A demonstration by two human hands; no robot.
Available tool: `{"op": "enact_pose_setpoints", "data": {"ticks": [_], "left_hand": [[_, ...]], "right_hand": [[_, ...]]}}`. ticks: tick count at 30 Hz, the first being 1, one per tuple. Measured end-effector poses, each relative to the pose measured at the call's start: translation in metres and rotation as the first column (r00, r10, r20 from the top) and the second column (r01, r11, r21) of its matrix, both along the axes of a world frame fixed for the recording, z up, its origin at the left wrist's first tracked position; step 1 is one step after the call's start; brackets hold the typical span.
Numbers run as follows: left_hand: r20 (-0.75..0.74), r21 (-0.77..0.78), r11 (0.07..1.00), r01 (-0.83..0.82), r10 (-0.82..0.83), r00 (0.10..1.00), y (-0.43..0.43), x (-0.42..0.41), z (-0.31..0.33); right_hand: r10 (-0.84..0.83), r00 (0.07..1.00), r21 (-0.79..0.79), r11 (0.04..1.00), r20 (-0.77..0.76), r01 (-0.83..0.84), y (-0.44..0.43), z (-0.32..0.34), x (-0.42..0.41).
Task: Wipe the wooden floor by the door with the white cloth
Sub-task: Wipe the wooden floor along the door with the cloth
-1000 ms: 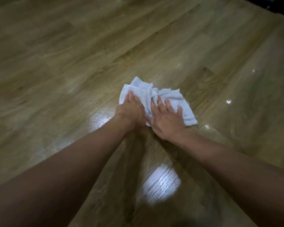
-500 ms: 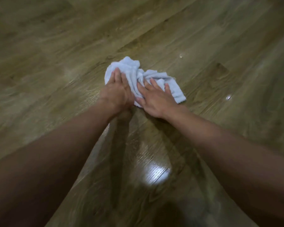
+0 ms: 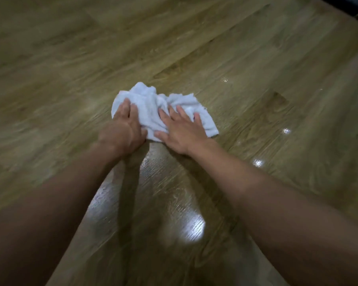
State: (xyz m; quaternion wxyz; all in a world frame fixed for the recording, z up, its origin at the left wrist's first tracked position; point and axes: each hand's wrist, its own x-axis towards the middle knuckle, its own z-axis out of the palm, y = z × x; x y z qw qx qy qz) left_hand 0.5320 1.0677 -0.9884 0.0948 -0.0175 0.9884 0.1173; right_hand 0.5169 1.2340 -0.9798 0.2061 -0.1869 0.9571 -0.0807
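Surface recorded: wooden floor (image 3: 256, 58), planks laid on the diagonal, grain visible. A white cloth (image 3: 151, 104) is found bunched on it near centre. Glare patches (image 3: 194, 230) are noted at 6 o'clock of it, bright specks (image 3: 286, 131) at 3 o'clock.

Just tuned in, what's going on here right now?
A person is leaning over a wooden floor with both arms stretched out. The left hand and right hand lie side by side, each pressing down with fairly flat fingers on a crumpled white cloth. The cloth is bunched between and ahead of the hands. Bright reflections show on the boards nearer the person. No door is clearly in view.
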Motion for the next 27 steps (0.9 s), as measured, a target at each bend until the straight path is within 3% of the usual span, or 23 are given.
{"op": "enact_pose_setpoints", "data": {"ticks": [4,8,11,15,18,20,22,23,25,27], "left_hand": [[0.03,-0.008,0.999,-0.041,0.041,0.999,-0.006,-0.025,0.005],[-0.104,0.139,0.987,0.076,-0.062,0.993,-0.028,0.022,-0.002],[-0.226,0.05,0.968,0.246,-0.229,0.947,-0.051,0.051,-0.01],[-0.296,-0.035,0.957,0.287,-0.284,0.912,-0.056,0.044,-0.001],[-0.407,-0.023,0.999,0.04,-0.046,0.912,-0.058,0.039,0.017],[-0.458,0.175,0.981,-0.083,0.156,0.875,-0.057,0.034,0.032],[-0.484,0.365,0.927,-0.087,0.269,0.833,-0.042,0.027,0.047],[-0.509,0.404,0.914,-0.033,0.254,0.822,-0.029,0.024,0.054],[-0.509,0.384,0.91,0.157,0.066,0.858,0.005,0.026,0.063],[-0.421,0.261,0.87,0.418,-0.287,0.861,0.038,0.039,0.061]], "right_hand": [[-0.092,0.996,0.009,0.996,0.006,0.092,-0.02,-0.003,0.001],[0.031,0.989,-0.103,0.994,-0.146,-0.046,0.016,-0.007,0.023],[0.015,0.978,-0.262,0.962,-0.207,-0.07,0.042,-0.008,0.023],[0.08,0.945,-0.141,0.981,-0.316,-0.13,0.037,0.0,0.018],[0.08,0.933,-0.168,0.975,-0.351,-0.147,0.032,0.011,0.021],[0.137,0.931,-0.21,0.953,-0.339,-0.217,0.027,0.011,0.033],[0.191,0.929,-0.277,0.918,-0.317,-0.283,0.024,0.006,0.048],[0.142,0.946,-0.367,0.897,-0.291,-0.247,0.025,0.004,0.053],[-0.155,0.982,-0.628,0.776,-0.108,0.053,0.032,0.004,0.052],[-0.474,0.87,-0.761,0.511,0.138,0.399,0.045,0.006,0.039]]}}
